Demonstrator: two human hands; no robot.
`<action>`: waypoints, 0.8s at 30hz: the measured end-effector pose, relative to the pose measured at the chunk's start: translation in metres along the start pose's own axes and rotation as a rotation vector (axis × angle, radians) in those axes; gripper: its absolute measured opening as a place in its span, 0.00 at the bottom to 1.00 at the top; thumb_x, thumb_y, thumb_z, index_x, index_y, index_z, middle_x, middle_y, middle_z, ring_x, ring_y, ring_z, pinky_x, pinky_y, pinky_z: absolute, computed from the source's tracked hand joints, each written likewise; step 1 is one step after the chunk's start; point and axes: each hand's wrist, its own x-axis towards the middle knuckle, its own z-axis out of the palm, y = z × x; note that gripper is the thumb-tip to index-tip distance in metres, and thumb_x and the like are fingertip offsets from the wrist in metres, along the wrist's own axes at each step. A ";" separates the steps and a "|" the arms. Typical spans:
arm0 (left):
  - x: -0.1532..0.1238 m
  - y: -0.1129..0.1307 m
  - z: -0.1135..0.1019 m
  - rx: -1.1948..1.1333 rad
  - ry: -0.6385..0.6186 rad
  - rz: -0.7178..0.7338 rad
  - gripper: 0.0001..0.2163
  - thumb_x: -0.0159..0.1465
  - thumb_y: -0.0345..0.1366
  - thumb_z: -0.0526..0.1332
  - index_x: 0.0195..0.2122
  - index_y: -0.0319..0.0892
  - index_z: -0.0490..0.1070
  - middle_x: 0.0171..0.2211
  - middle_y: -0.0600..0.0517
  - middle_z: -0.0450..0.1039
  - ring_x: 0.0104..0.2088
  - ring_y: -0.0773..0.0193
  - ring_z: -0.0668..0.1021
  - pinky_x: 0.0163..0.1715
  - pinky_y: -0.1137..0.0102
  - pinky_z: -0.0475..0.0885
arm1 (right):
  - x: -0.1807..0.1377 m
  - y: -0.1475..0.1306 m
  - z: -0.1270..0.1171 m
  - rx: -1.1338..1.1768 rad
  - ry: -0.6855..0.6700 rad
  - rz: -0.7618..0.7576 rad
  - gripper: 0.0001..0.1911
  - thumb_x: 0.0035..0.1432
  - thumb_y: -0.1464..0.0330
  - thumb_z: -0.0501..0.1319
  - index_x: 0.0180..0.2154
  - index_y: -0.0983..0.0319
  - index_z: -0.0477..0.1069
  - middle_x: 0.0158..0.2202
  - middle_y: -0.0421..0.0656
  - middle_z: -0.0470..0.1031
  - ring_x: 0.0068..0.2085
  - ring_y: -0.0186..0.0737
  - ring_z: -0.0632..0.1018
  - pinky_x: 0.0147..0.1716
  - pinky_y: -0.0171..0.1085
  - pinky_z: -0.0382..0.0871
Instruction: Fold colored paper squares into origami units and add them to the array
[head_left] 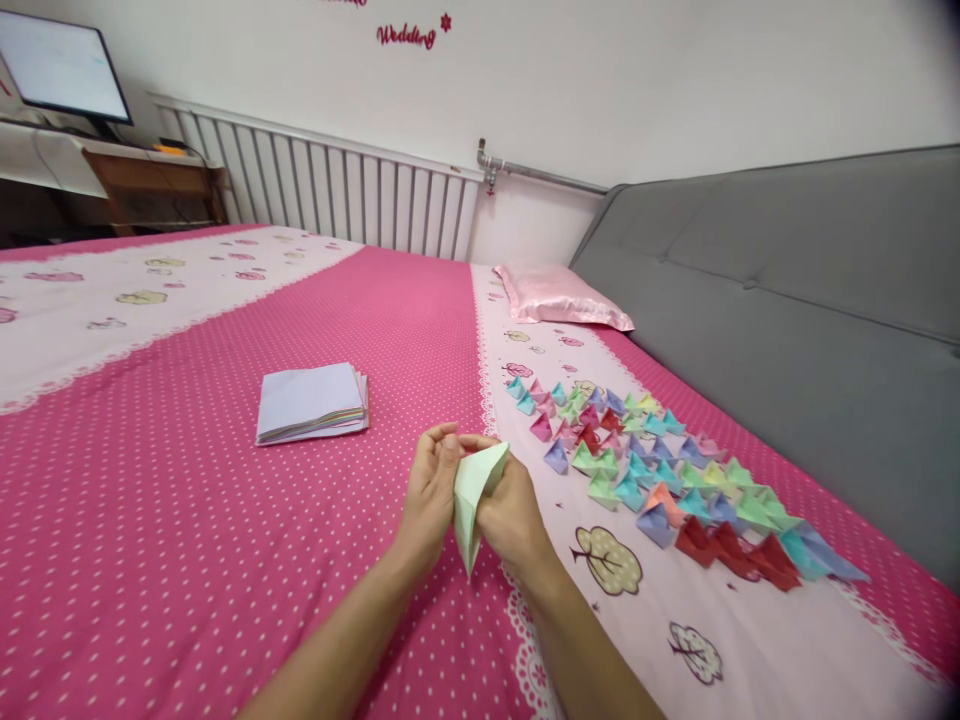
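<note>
A pale green folded paper boat [474, 495] is held up between my two hands, above the pink dotted bedspread [405, 330]. My left hand [431, 490] grips its left side, with the thumb pointing upward along the paper. On the other side my right hand [514, 510] is wrapped round the paper, and some of its fingers are hidden behind it. One pointed end of the boat aims down toward me. To the right, several rows of small folded paper boats [660, 475] in many colours lie on the bed.
A stack of coloured paper sheets [311, 402] lies on the bed to the left. Farther back are a pink pillow [559, 295], a grey padded headboard [795, 270] and a white radiator [322, 185]. A monitor [60, 65] stands on a desk at far left.
</note>
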 end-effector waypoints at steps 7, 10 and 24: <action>-0.006 0.004 0.002 0.051 0.037 -0.040 0.20 0.59 0.51 0.52 0.46 0.43 0.65 0.38 0.49 0.72 0.35 0.63 0.75 0.34 0.71 0.69 | 0.003 0.005 -0.005 -0.009 0.124 -0.010 0.14 0.42 0.72 0.62 0.35 0.64 0.74 0.33 0.45 0.78 0.33 0.42 0.76 0.31 0.37 0.70; -0.012 0.003 0.006 -0.007 -0.037 -0.090 0.23 0.57 0.50 0.56 0.50 0.42 0.64 0.45 0.45 0.71 0.41 0.58 0.75 0.38 0.67 0.70 | 0.009 0.007 -0.015 -0.030 0.255 -0.005 0.13 0.42 0.71 0.62 0.35 0.64 0.73 0.31 0.44 0.78 0.32 0.42 0.76 0.30 0.37 0.69; -0.007 -0.013 0.005 0.267 -0.114 0.062 0.21 0.58 0.31 0.55 0.54 0.38 0.62 0.52 0.45 0.67 0.49 0.58 0.71 0.49 0.65 0.64 | 0.014 0.008 -0.023 -0.283 0.247 -0.146 0.13 0.44 0.73 0.59 0.36 0.62 0.74 0.34 0.43 0.78 0.35 0.41 0.77 0.36 0.37 0.70</action>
